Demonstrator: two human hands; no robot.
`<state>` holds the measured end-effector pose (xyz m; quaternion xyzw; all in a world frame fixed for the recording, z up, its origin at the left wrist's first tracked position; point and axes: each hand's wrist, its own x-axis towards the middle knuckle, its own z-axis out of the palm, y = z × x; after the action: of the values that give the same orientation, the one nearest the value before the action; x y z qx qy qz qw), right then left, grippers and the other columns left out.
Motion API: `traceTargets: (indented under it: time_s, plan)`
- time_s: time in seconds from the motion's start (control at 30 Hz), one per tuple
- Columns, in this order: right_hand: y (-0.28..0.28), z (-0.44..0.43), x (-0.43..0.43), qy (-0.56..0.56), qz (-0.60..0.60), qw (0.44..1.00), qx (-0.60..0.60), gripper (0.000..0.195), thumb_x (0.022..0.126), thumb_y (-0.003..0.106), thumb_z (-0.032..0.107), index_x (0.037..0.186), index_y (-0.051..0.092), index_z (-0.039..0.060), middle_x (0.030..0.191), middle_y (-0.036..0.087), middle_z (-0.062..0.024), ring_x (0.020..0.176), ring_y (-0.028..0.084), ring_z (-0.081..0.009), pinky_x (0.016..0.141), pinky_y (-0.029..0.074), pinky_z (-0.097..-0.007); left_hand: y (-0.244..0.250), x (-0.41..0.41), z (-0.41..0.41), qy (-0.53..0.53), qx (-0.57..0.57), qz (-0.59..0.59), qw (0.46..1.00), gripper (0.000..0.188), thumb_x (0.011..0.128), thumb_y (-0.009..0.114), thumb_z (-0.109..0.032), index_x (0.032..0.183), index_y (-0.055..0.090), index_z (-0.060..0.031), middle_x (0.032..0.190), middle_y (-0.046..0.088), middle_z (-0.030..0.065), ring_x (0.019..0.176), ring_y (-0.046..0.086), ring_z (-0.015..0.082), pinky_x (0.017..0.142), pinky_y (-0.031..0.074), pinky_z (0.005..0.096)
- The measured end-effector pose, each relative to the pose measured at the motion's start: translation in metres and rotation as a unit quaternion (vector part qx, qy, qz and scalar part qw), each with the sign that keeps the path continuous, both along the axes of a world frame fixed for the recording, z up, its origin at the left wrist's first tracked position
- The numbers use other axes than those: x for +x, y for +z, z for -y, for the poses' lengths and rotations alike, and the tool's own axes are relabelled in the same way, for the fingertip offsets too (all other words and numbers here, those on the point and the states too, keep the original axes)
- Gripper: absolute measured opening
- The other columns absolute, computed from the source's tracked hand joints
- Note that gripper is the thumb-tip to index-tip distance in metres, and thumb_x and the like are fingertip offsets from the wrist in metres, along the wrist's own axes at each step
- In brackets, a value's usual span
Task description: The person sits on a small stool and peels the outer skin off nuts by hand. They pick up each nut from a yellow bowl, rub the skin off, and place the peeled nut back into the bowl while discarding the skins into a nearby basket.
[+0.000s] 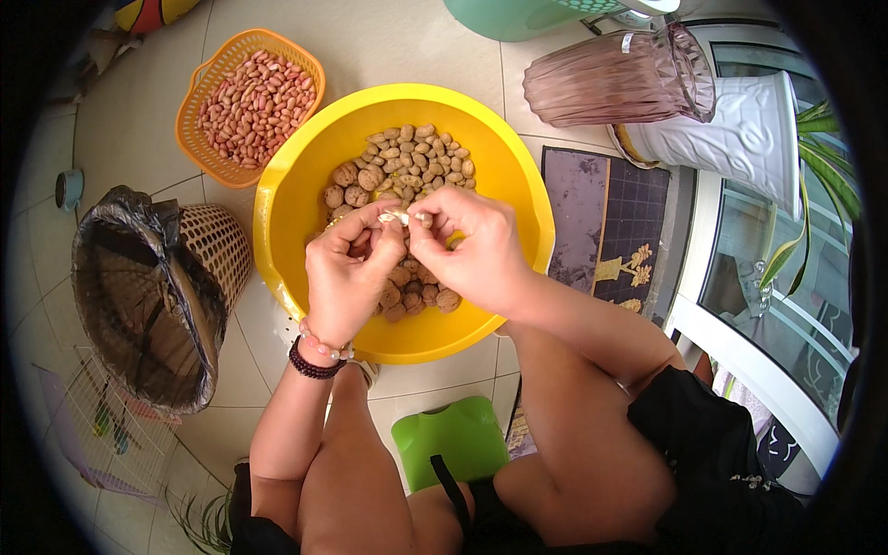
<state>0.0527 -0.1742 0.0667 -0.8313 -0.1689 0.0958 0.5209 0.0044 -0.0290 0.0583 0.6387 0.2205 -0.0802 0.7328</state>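
Over a yellow plastic basin (513,159) my two hands meet, fingertips close together. My left hand (354,263), with bead bracelets at its wrist, pinches a peanut shell (394,217) that looks cracked, its pale inside showing. My right hand (472,243) grips the right end of the same shell between thumb and fingers. Unshelled peanuts (423,156) lie at the basin's far side, walnuts (357,184) to their left, and more walnuts (413,298) below my hands. What the other fingers of my left hand enclose is partly hidden. An orange basket (187,135) of shelled peanuts (257,107) stands at upper left.
A wicker-patterned bin (215,243) lined with a black bag (139,298) stands left of the basin. At right are a pink glass vase (610,80), a white planter (728,132), a floor mat (624,229) and a glass door (777,277). A green stool (451,440) is below.
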Motion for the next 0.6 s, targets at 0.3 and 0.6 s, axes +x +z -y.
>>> traceTargets:
  time_s: [0.3, 0.6]
  plan:
    - [0.015, -0.034, 0.006, -0.011, -0.094, 0.972, 0.214, 0.017, 0.087, 0.054, -0.008, 0.102, 0.060, -0.0023, 0.090, 0.063, -0.0084, 0.075, 0.062, -0.0090, 0.064, 0.053, -0.0236, -0.028, -0.012, -0.018, -0.002, -0.104, -0.102, 0.989, 0.017, 0.091, 0.058, -0.012, 0.100, 0.066, -0.0001, 0.079, 0.062, -0.0017, 0.069, 0.051, 0.0030, 0.065, 0.042, 0.0147]
    - [0.056, -0.150, -0.031, 0.267, 0.009, 0.929, 0.255, 0.066, 0.079, 0.059, -0.007, 0.138, 0.031, -0.0049, 0.129, 0.037, -0.0355, 0.099, 0.059, -0.0398, 0.082, 0.052, -0.0365, -0.035, -0.017, -0.013, 0.055, -0.233, -0.211, 0.948, 0.018, 0.094, 0.054, -0.019, 0.099, 0.059, -0.0020, 0.085, 0.062, 0.0028, 0.069, 0.053, 0.0068, 0.056, 0.041, 0.0164]
